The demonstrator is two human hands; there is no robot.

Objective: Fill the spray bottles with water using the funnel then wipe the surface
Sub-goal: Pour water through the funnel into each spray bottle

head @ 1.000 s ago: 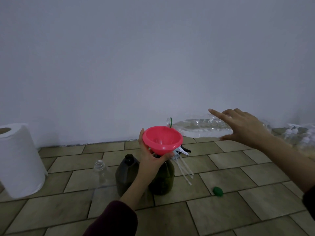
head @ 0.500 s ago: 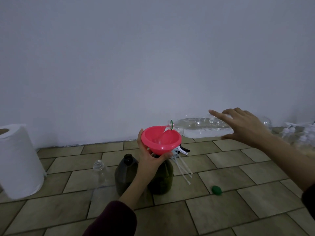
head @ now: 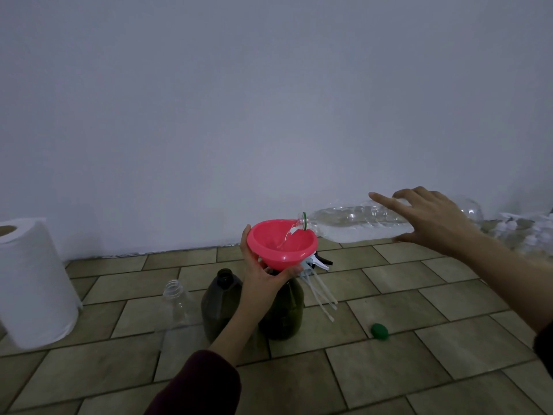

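A pink funnel (head: 282,244) sits in the neck of a dark green bottle (head: 284,310) on the tiled floor. My left hand (head: 260,280) grips the funnel from below and the left. My right hand (head: 431,220) holds a large clear water bottle (head: 353,224) almost level, its mouth over the funnel's right rim. Water runs from the mouth into the funnel. A second dark bottle (head: 221,304) and a small clear bottle (head: 176,304) stand uncapped to the left. White spray heads with tubes (head: 320,283) lie behind the green bottle.
A white paper towel roll (head: 33,280) stands at the far left. A green cap (head: 380,331) lies on the tiles to the right of the bottles. More clear bottles with white tops (head: 520,232) crowd the far right by the wall (head: 269,115).
My right hand has brought the water bottle left and tipped it until its mouth is over the funnel; water now pours in. My left hand has stayed on the funnel.
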